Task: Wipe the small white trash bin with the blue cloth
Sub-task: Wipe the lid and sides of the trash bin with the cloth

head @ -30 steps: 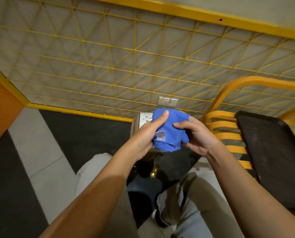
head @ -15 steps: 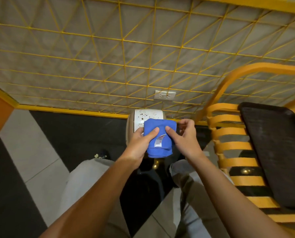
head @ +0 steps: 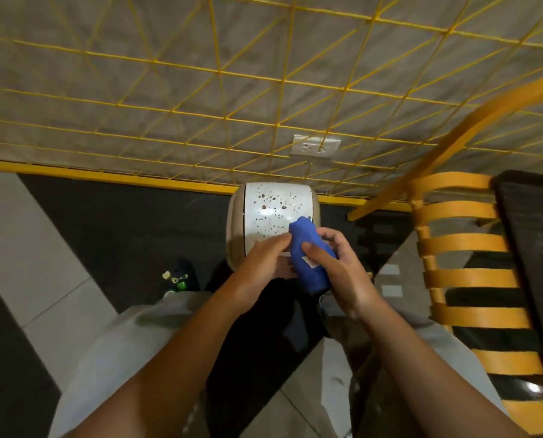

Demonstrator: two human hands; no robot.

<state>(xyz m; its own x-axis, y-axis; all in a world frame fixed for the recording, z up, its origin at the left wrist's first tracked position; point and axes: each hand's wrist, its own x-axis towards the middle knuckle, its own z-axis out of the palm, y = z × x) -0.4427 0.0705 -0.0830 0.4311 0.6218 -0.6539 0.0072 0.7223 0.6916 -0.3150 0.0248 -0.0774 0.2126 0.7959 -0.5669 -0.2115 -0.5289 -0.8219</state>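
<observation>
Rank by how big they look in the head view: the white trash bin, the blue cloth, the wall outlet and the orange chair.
1. orange chair
2. white trash bin, partly hidden by the hands
3. blue cloth, bunched and partly covered
4. wall outlet, though it sits farther from the camera

A grey wall (head: 169, 99) crossed by a thin yellow wire grid (head: 219, 72) carried a white power outlet (head: 315, 146). Below lay a floor of black and pale tiles (head: 33, 248). At right stood an orange slatted chair (head: 466, 273) with a dark seat cushion (head: 538, 248).
</observation>
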